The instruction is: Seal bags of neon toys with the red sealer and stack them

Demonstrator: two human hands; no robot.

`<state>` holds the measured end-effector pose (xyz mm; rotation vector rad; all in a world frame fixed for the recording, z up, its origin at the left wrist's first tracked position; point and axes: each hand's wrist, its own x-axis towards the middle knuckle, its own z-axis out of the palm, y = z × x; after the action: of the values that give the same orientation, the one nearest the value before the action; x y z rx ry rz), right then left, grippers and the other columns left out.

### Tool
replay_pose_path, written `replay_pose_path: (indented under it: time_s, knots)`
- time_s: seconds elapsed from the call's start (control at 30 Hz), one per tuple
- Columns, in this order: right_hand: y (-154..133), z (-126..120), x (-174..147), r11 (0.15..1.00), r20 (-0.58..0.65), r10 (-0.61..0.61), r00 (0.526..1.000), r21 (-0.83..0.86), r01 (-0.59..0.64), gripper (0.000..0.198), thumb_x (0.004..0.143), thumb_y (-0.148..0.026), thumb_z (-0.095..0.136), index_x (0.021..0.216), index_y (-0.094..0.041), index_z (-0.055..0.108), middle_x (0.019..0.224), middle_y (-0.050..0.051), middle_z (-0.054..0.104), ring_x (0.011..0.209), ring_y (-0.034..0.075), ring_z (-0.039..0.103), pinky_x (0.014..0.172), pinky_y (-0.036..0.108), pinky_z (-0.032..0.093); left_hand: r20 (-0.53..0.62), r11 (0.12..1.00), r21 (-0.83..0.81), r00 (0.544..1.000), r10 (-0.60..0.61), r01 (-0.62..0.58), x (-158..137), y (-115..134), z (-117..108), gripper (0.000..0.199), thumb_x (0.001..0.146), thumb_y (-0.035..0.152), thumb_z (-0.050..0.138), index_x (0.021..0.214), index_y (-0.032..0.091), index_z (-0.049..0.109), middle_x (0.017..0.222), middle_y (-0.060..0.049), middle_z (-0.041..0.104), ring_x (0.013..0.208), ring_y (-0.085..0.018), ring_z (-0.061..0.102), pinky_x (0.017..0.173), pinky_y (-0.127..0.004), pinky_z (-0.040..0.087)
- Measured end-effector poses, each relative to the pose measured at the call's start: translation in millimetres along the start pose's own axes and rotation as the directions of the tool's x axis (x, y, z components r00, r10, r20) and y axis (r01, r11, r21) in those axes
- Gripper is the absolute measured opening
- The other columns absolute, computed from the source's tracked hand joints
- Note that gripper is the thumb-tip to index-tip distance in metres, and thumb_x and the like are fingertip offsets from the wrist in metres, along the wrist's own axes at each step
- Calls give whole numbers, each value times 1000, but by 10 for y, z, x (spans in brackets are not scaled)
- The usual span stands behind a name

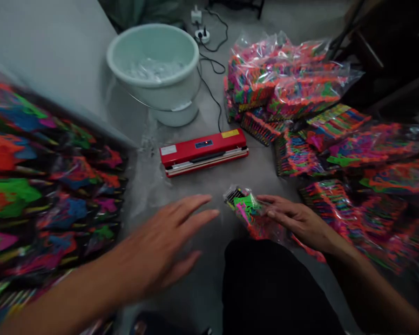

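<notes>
My left hand [164, 244] reaches across from the left over the floor, fingers stretched out and apart, with nothing in it. My right hand [296, 221] pinches the edge of a clear plastic bag [246, 207], thumb and fingers closed on it. Bright green, pink and orange pieces show inside the bag, with dark striped ends at its far side. It hangs just beyond my black-clad knee [272, 288]. In front of both hands lies a red bag sealer [204, 149], its small panel light lit and its long bar facing me.
A pale green bucket [153, 60] holding crumpled clear plastic stands behind the sealer. Filled bags [282, 74] are heaped at the right. More colourful bagged pieces [66, 181] line the left side. A black cord [212, 93] runs from the sealer to a plug adapter [202, 36].
</notes>
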<state>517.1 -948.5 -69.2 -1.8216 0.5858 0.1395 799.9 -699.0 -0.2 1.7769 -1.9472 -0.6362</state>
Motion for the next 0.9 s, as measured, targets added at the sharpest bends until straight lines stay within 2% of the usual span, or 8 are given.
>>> replay_pose_path:
  time_s: [0.1,0.2,0.3,0.4,0.5,0.6,0.77,0.9]
  knots:
    - [-145,38,262,995,20,-96,995,-6,96,39,103,-59,57,114,-32,82,153,3,60,139,28,57,119,41,43,85,992,80,992,92,-99,341,-350,206,70,83,44,84,145,27,58,172,-12,30,156,-36,34,127,-52,34]
    - [-164,119,549,982,17,-189,982,29,188,38,103,-58,57,111,-30,83,152,4,61,141,28,55,120,43,42,131,981,168,989,71,-92,442,-707,421,75,74,58,88,137,25,66,174,-15,24,158,-41,27,128,-59,27]
    - [-150,220,806,960,-5,-266,964,90,266,37,103,-57,58,110,-31,82,149,4,64,144,27,53,122,45,40,139,966,258,990,-12,-24,257,-906,497,80,73,66,86,140,28,65,174,-15,24,159,-44,25,128,-65,21]
    - [-181,281,980,950,-87,-280,956,118,289,37,102,-58,59,112,-31,82,142,4,69,137,27,60,120,47,44,132,950,313,990,-55,11,20,-975,484,72,77,67,83,137,30,68,173,-12,27,159,-43,25,128,-66,17]
    - [-228,266,1067,953,-129,-282,951,77,293,38,103,-57,57,112,-30,82,136,4,73,128,26,66,114,44,50,130,941,337,990,-62,14,-123,-991,474,56,78,67,82,113,24,78,171,-13,32,157,-43,28,128,-65,19]
    - [-214,201,1114,955,-154,-293,944,-1,296,39,105,-55,54,118,-30,80,129,3,76,121,25,70,108,39,54,115,942,334,992,-44,3,-162,-996,452,43,84,61,79,93,20,77,162,-14,47,151,-41,40,126,-63,29]
    - [-70,77,1202,953,-260,-303,917,-103,285,38,104,-54,55,109,-26,80,109,3,80,104,23,73,94,33,56,-55,992,121,998,-32,39,-98,-978,342,19,101,32,63,88,20,71,131,-9,72,127,-23,65,117,-43,47]
    - [59,28,1352,964,-274,-263,925,-38,263,43,102,-59,56,97,-23,78,95,4,77,92,22,70,86,31,54,-194,959,-235,960,-203,156,-4,-968,382,24,102,28,56,80,19,61,130,-10,73,132,-23,62,113,-41,49]
